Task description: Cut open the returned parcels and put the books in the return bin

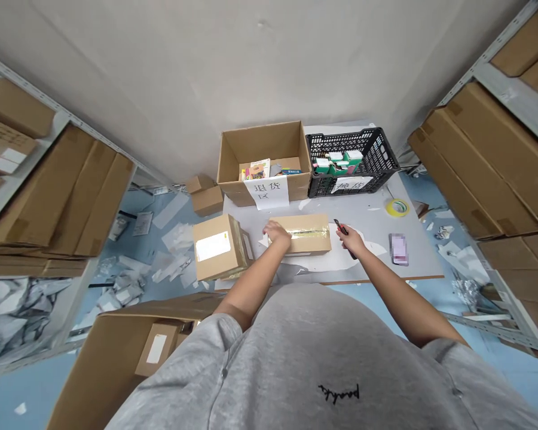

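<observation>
A long cardboard box [305,226] lies on the table, with shiny clear tape along its top seam and around its ends. My left hand [277,232] steadies it at the left end, fingers curled over the edge. Just off the right end, my right hand [352,240] is closed around a box cutter [341,226] with a black and red body. Whether its blade is out is too small to tell. A larger taped carton [215,272] with a white label stands to the left of my left hand.
Behind are an open carton [262,143] and a black plastic crate [381,158] holding small green-and-white boxes. A tape roll [397,208] and a phone [399,249] lie on the right. Another big carton [94,358] stands at lower left. Shelves flank the table; paper scraps litter the floor.
</observation>
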{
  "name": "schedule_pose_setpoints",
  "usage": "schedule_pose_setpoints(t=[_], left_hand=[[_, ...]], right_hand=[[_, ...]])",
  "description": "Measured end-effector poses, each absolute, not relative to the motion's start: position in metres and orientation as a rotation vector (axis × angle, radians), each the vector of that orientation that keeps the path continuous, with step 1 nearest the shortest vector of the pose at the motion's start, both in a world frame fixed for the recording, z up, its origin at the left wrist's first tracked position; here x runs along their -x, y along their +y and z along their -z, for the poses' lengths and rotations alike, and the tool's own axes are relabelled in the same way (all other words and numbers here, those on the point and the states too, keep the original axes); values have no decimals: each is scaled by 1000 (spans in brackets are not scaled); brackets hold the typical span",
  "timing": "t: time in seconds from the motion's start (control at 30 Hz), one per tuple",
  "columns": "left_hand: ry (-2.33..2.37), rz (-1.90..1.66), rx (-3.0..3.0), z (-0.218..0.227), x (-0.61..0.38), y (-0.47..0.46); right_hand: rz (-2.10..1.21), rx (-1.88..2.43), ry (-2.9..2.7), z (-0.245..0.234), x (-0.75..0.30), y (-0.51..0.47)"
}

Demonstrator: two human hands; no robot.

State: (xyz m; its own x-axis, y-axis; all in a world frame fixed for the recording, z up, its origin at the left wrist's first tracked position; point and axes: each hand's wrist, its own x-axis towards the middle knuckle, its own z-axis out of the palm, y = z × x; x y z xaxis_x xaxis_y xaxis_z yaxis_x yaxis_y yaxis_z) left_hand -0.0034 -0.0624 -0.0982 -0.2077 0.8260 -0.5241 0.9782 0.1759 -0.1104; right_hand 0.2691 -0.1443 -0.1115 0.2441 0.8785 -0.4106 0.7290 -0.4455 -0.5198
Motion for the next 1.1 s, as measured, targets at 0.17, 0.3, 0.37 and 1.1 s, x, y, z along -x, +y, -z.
schedule_pose_setpoints(t=[0.17, 0.3, 0.37, 1.1], left_hand=[[1500, 216, -2234, 104, -39, -57], [1276, 136, -2292, 115, -50, -53], [1231, 102, -2305, 119, -52, -51], [1143, 166, -2755, 153, -65, -36]], right_hand=[[-1131, 2206, -1065, 124, -241, -134], [-1077, 2251, -1091, 130, -230, -130], [-1046, 2253, -1126, 134, -229, -129], [-1041, 2272, -881, 166, -234, -131]])
